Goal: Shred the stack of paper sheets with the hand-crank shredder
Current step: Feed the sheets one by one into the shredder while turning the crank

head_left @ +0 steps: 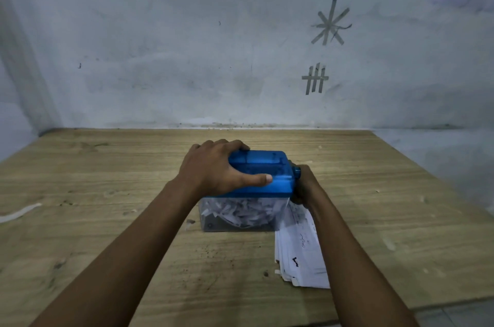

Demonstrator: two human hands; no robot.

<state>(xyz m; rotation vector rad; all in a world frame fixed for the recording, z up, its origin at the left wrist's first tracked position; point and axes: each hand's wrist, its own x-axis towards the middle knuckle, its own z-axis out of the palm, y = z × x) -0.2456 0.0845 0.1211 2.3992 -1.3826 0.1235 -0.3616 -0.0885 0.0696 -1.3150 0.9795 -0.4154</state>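
Observation:
A small hand-crank shredder with a blue top (270, 166) and a clear bin (240, 215) full of white paper strips stands mid-table. My left hand (216, 169) lies over the blue top from the left, thumb along its front edge, holding it down. My right hand (304, 185) is at the shredder's right side, fingers closed around the crank, which is mostly hidden; only its blue hub (296, 171) shows. A stack of white paper sheets (299, 254) with some writing lies on the table just right of the bin, partly under my right forearm.
The wooden table (107, 193) reaches a grey wall at the back and on the left. A white paper strip (18, 213) lies near the left edge. Small paper scraps dot the right side. The table's near right corner ends above a tiled floor (459, 313).

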